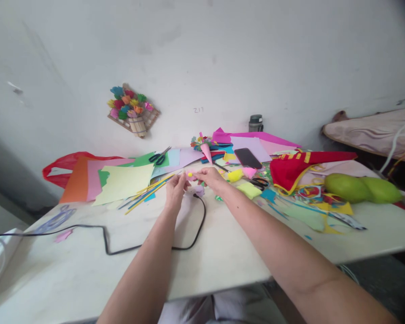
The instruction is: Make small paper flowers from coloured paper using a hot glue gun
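Both hands meet over the middle of the table, fingers pinched around a small pink paper flower (190,175) with a yellow centre. My left hand (177,186) is closed on its left side; my right hand (212,177) grips it from the right with thumb and finger. Just below the flower lies a crumpled lilac paper scrap (200,191), beside the end of a black cable (204,209). Thin yellow and blue paper strips (145,198) are left of my left hand. Yellow crumpled paper (235,175) and a pink piece (249,173) sit right of my right hand.
Coloured paper sheets (124,182) and black-handled scissors (158,158) lie at the back left. A phone (248,158), more scissors (259,182), red cloth (288,173), green fruits (349,186) and a cutter (349,220) are to the right. A bottle (255,123) stands near the wall.
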Demonstrator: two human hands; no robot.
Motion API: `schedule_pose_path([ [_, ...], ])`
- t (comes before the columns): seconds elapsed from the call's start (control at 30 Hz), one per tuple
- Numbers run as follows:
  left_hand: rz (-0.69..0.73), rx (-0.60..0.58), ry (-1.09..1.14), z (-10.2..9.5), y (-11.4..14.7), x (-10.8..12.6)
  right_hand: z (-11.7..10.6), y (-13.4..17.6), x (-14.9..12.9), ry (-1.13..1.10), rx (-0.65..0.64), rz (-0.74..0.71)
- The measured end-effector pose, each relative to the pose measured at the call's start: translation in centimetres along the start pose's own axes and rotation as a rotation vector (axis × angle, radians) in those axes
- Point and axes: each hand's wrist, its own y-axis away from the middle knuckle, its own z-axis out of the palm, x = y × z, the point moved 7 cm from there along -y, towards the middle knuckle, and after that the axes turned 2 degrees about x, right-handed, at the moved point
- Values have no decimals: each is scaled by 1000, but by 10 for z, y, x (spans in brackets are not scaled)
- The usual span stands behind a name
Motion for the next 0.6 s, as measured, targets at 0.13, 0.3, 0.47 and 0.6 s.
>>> schedule_pose_path([
  [0.13,-37,-26,-11,3,1,1,3,1,-1,38,-62,-29],
  [0.3,-35,-34,0,6,2,2,6,-3,6,41,-113,-27],
  [0.47,-52,-61,74,7,1,1,6,-4,7,48,-122,-46],
  [0.6,-37,-85,81,7,1,0,7,-2,4,56,-135,-59],
])
